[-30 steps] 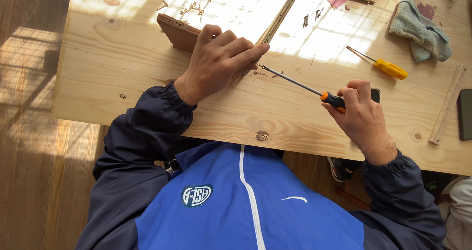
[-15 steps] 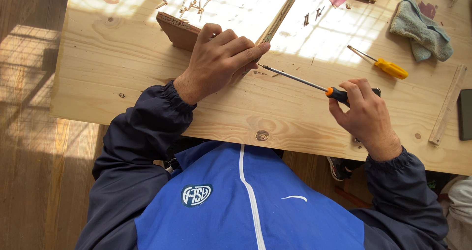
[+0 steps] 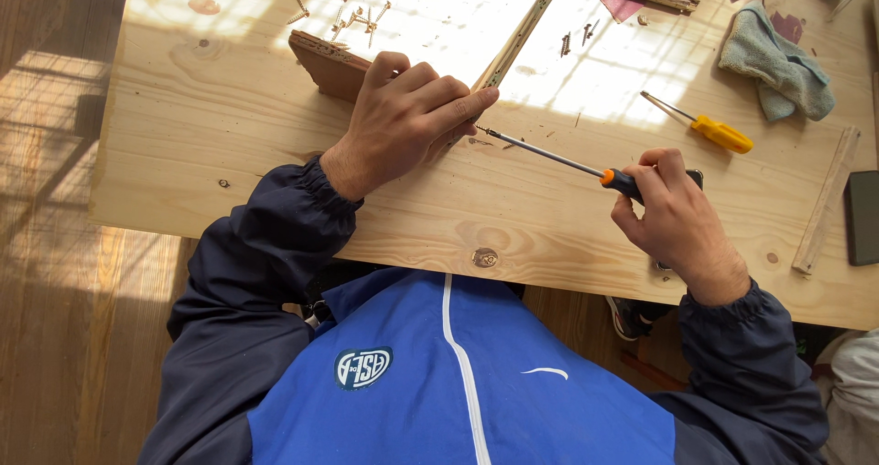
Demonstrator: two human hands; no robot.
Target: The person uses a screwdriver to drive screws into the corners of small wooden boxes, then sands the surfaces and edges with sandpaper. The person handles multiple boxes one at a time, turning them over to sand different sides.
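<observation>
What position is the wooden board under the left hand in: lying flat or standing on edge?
On edge: the wooden board shows its thin side upward, steadied by the left hand.

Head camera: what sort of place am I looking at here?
Probably a home or hobby woodworking spot: a pale wooden table on plank flooring, loose screws scattered about, a spare yellow-handled screwdriver, and wood strips.

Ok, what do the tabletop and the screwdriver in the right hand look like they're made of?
Tabletop: pale softwood, likely pine, with visible knots and grain, matte and seemingly unvarnished. Screwdriver in the right hand: thin shiny metal shaft, black-and-orange handle, probably plastic or rubber.
</observation>
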